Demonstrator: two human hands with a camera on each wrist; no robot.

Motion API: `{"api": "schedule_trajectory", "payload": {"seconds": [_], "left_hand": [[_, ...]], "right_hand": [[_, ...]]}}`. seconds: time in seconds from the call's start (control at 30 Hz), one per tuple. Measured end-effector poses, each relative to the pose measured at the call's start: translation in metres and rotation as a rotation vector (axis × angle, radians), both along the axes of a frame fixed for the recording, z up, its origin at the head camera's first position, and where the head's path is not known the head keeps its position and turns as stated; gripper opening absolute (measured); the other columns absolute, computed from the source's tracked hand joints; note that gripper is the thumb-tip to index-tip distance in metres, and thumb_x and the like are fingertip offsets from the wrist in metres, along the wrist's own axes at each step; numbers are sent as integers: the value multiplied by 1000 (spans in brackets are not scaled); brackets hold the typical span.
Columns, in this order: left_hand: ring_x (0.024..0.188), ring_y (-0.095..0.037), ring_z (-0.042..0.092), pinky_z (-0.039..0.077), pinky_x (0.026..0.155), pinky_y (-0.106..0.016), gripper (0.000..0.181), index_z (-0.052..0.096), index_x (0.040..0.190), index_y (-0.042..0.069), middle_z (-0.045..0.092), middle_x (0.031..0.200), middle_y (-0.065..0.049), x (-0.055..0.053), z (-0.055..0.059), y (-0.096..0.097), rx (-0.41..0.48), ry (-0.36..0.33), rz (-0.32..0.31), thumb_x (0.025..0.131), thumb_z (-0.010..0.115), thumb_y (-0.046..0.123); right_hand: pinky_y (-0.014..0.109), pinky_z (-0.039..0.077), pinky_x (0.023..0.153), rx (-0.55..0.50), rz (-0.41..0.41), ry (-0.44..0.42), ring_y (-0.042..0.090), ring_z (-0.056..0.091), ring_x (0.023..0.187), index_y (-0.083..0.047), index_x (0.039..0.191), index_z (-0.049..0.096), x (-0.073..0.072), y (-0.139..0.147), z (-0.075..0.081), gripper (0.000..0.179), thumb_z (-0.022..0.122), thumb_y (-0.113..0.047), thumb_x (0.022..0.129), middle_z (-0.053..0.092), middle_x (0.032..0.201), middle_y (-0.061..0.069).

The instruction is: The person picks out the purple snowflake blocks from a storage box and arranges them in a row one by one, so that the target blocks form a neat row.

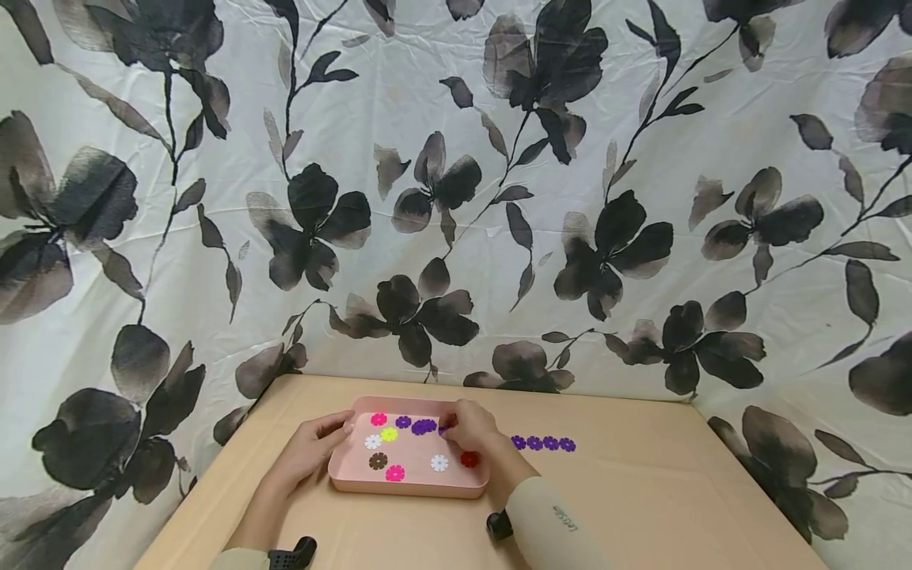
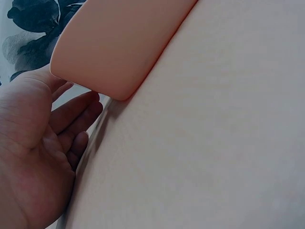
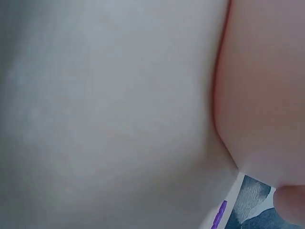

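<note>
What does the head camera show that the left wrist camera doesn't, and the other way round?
Only the head view: the right hand, the colourful flower pieces inside the pink tray, and four purple flowers in a row outside it.

Only the left wrist view: the palm side of the left hand.

Both: that hand, the tray, part of the table and the floral cloth.

bare left hand [image 1: 313, 446], bare right hand [image 1: 472, 427], left sleeve [image 1: 237, 560] pale beige, right sleeve [image 1: 552, 530] the same beige with small dark lettering [image 1: 565, 518], black textured strap [image 1: 281, 560] at the left wrist, rounded black knob [image 1: 305, 549] beside it, rounded black device [image 1: 499, 525] below the right sleeve
</note>
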State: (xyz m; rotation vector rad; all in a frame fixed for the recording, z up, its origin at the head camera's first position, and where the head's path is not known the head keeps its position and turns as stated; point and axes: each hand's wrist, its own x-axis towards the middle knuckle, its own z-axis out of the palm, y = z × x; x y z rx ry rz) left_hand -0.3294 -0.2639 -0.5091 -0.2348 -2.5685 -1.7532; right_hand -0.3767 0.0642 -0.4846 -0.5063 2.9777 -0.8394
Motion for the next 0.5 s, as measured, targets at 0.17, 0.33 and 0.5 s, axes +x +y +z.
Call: {"api": "schedule_trajectory", "payload": {"seconds": [0.17, 0.33, 0.5], "left_hand": [[147, -34, 48, 41, 120, -50, 50, 58, 148, 8, 56, 153, -15, 0, -1, -1, -5, 0, 4, 104, 65, 32], [147, -35, 48, 41, 120, -50, 51, 58, 148, 8, 56, 153, -15, 0, -1, -1, -10, -3, 8, 104, 65, 33], [148, -35, 47, 41, 120, -51, 52, 58, 149, 10, 55, 155, -15, -1, 0, -1, -17, -6, 10, 104, 65, 35]], "right_hand": [[37, 48, 80, -30, 11, -12, 15, 56, 82, -20, 88, 76, 1, 2, 1, 11, 84, -12, 88, 66, 87, -6], [37, 48, 79, -47, 9, -3, 16, 55, 82, -19, 89, 77, 3, 3, 1, 11, 84, -11, 87, 64, 87, -4], [35, 50, 78, -63, 14, 1, 16, 56, 83, -18, 90, 78, 5, 5, 2, 11, 85, -10, 86, 63, 92, 0]]}}
